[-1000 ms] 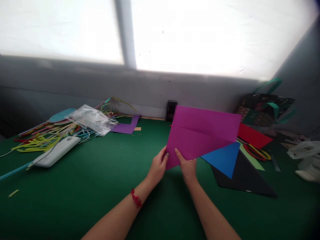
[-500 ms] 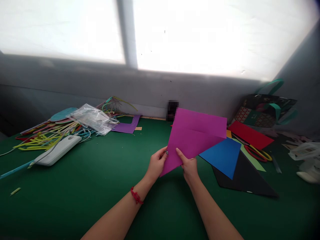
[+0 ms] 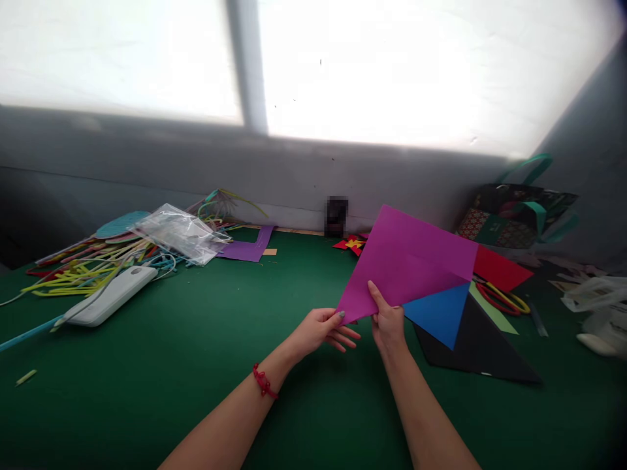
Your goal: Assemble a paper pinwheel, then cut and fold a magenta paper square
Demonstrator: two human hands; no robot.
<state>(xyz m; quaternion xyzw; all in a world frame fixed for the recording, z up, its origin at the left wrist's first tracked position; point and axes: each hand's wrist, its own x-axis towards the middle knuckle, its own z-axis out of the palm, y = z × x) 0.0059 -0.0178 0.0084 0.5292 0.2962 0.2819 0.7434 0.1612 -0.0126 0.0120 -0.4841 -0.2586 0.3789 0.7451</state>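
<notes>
A magenta sheet of paper (image 3: 416, 254) is held up above the green table, tilted, with one corner pointing down to the left. My left hand (image 3: 326, 328) pinches that near corner between thumb and index finger, its other fingers spread loosely below. Gripping the lower edge is my right hand (image 3: 388, 320), thumb on top and fingers hidden underneath. Just beyond the sheet's right part lie a blue sheet (image 3: 441, 316), a black sheet (image 3: 482, 349) and a red sheet (image 3: 502, 269).
Scissors (image 3: 509, 301) with red and yellow handles rest on a light green sheet (image 3: 494, 310). At left are colourful pipe cleaners (image 3: 88, 271), a clear plastic bag (image 3: 179, 232) and a white power bank (image 3: 117, 294). A patterned bag (image 3: 509, 219) stands at back right.
The magenta sheet has shifted right and turned clockwise, uncovering a red and yellow paper piece at the back. My left hand has slid to the corner, its lower fingers now extended.
</notes>
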